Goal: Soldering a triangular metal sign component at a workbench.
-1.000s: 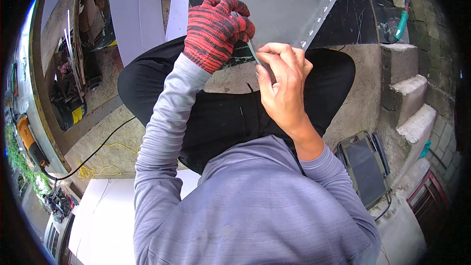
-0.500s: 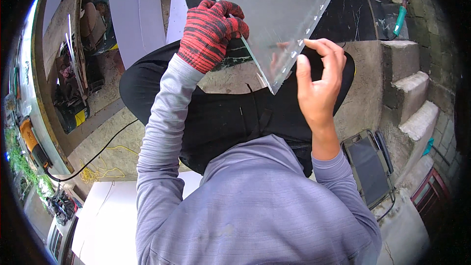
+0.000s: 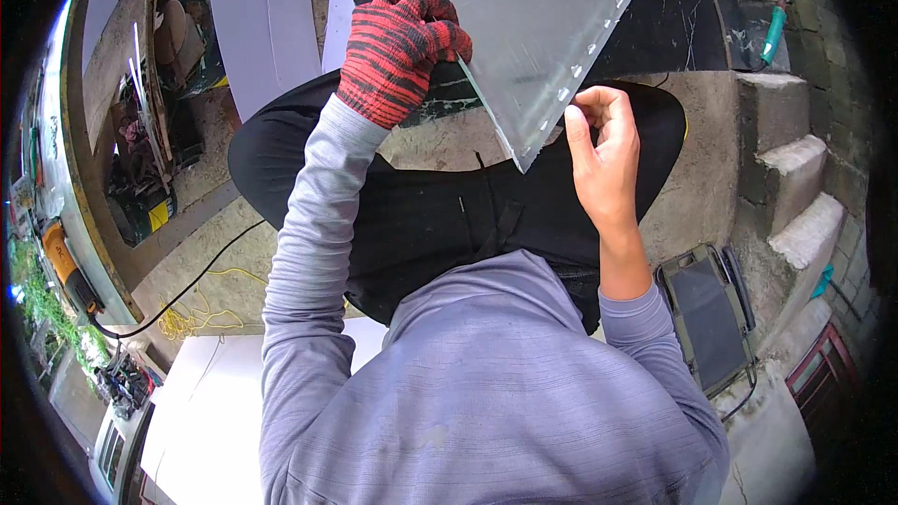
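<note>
The gloved left hand gripped the glass sheet; the right hand, its grip not discernible, had shifted to the sheet's right edge.

A translucent grey glass sheet slants over a black, white-veined slab, one pointed corner jutting past its near edge; the sheet's left edge is pale green, and white flecks dot the right.
</note>
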{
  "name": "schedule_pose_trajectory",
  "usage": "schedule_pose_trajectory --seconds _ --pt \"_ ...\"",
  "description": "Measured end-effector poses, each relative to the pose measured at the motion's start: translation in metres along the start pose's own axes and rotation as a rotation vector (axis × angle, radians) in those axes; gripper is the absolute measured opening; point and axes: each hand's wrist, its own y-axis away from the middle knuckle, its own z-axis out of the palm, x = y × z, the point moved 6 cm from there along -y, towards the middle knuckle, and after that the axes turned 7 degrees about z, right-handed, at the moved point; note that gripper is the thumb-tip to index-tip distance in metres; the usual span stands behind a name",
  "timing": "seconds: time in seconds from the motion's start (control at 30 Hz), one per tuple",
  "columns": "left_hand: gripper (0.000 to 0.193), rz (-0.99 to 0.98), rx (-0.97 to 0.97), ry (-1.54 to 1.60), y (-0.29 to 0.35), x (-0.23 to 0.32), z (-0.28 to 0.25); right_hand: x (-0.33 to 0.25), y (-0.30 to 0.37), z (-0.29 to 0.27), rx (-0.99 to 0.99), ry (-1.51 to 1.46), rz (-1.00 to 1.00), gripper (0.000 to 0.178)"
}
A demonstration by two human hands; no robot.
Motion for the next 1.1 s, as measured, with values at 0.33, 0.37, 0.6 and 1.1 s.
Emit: schedule_pose_trajectory --seconds 0.33,0.37,0.6,1.1 --pt "0.024 -0.061 0.041 0.043 0.008 -0.008 0.009 0.005 -0.005 0.001 -0.035 -0.028 0.004 0.019" --pt "0.024 -0.151 0.083 0.176 0.011 -0.015 0.013 0.005 -0.005 0.001 -0.036 -0.028 -0.002 0.019" --pt "0.020 -0.177 0.114 0.215 0.013 -0.020 0.014 0.004 -0.005 0.002 -0.049 -0.031 0.013 0.020" --pt "0.020 0.036 0.022 -0.046 0.004 -0.006 0.002 0.007 -0.007 0.002 -0.065 -0.081 0.039 0.020"
